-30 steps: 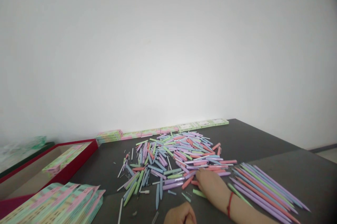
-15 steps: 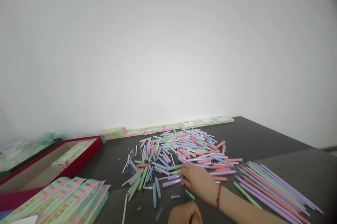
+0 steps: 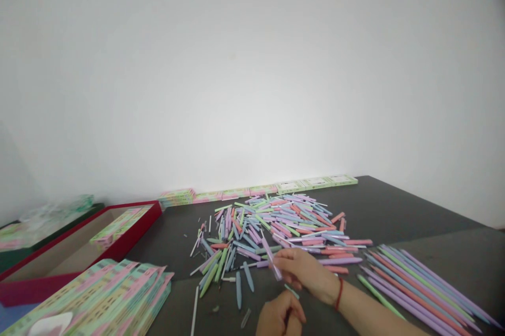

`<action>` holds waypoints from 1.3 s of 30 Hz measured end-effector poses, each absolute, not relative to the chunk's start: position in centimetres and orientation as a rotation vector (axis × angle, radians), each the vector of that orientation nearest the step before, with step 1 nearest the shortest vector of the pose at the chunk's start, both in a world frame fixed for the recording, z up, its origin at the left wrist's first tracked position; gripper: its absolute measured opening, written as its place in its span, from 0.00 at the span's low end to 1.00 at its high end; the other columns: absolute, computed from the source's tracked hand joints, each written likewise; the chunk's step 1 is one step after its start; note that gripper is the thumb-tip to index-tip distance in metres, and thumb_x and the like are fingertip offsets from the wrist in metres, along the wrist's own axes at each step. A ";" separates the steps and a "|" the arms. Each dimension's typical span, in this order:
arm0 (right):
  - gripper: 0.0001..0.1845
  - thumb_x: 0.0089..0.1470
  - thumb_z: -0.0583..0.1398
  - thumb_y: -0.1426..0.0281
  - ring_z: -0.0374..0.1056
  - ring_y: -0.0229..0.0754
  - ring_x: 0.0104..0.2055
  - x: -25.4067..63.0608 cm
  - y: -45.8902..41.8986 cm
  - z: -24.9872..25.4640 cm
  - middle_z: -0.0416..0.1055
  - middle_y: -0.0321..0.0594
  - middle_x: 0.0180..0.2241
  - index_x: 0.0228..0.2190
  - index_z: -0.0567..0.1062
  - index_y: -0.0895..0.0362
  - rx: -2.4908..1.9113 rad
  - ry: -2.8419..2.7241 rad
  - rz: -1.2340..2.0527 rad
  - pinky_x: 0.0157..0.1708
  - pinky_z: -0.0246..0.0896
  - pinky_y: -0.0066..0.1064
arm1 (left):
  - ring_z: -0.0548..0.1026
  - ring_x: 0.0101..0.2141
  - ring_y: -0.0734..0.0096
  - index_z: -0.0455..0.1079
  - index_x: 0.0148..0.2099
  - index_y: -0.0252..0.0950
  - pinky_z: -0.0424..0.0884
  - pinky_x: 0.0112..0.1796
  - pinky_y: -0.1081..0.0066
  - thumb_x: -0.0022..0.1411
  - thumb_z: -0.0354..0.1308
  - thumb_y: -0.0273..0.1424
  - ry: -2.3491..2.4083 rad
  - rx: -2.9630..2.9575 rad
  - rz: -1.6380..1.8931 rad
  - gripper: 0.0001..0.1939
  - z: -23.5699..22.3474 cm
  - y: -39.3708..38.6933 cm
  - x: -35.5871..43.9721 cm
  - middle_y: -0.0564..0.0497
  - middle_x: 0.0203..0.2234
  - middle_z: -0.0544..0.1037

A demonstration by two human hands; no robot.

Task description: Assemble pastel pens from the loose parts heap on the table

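My right hand (image 3: 302,270), with a red cord at the wrist, pinches a purple pen part (image 3: 271,258) between thumb and fingers. The part is held tilted, its upper end pointing away to the left, over the near side of a heap of loose pen parts (image 3: 292,217) in purple, blue, green and coral. Just below, at the bottom edge, my left hand (image 3: 279,316) is closed with its fingers curled; whatever may be inside is hidden. A small blue-green piece (image 3: 292,291) lies on the table between the two hands.
At right lies a row of long pens (image 3: 426,288). Fanned printed packs (image 3: 114,299) fill the lower left, beside a red box (image 3: 145,225) with packs inside. Flat printed boxes (image 3: 292,186) line the wall. Clear plastic wrap (image 3: 59,212) lies far left.
My right hand has moved left from the heap's near right side and lifted a purple pen part toward me. My left hand stays curled low. The view has shifted slightly.
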State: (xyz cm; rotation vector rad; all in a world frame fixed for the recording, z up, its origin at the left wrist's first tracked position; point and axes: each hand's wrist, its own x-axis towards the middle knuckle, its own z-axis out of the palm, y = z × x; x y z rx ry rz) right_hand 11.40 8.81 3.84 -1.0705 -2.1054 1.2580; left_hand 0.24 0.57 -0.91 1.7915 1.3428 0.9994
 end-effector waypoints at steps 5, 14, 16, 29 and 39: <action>0.23 0.53 0.52 0.50 0.55 0.29 0.18 13.4 6.7 2.5 0.58 0.30 0.20 0.27 0.70 0.59 -0.976 -1.650 1.711 0.19 0.53 0.21 | 0.56 0.14 0.77 0.61 0.24 0.38 0.51 0.18 0.76 0.50 0.45 0.25 1.183 1.516 1.085 0.07 -0.9 0.6 0.0 0.60 0.11 0.59; 0.06 0.45 0.59 0.69 0.60 0.31 0.19 13.9 4.5 4.6 0.68 0.31 0.21 0.28 0.73 0.58 -0.899 -1.691 1.648 0.16 0.50 0.19 | 0.61 0.15 0.79 0.56 0.47 0.39 0.53 0.14 0.79 0.60 0.47 0.41 1.082 1.407 1.250 0.15 -0.9 0.6 -0.1 0.55 0.26 0.71; 0.06 0.42 0.57 0.76 0.63 0.32 0.23 14.4 4.1 5.0 0.70 0.32 0.22 0.24 0.75 0.57 -0.907 -1.994 1.468 0.20 0.53 0.20 | 0.66 0.19 0.75 0.58 0.49 0.38 0.60 0.19 0.76 0.62 0.46 0.44 1.137 1.548 1.205 0.19 -1.1 0.7 0.0 0.53 0.27 0.73; 0.09 0.53 0.54 0.72 0.70 0.41 0.32 16.3 8.9 6.9 0.74 0.38 0.27 0.25 0.73 0.57 -1.249 -2.181 1.147 0.31 0.62 0.28 | 0.76 0.31 0.56 0.69 0.43 0.39 0.62 0.30 0.69 0.57 0.49 0.30 1.779 2.012 0.646 0.13 -0.6 0.3 0.5 0.47 0.28 0.77; 0.08 0.55 0.54 0.69 0.59 0.30 0.19 13.8 7.5 7.7 0.65 0.29 0.23 0.37 0.70 0.57 -0.903 -2.048 1.396 0.19 0.53 0.20 | 0.72 0.42 0.58 0.75 0.36 0.35 0.66 0.45 0.61 0.49 0.64 0.47 0.824 0.720 1.524 0.20 1.0 1.8 -0.9 0.46 0.37 0.78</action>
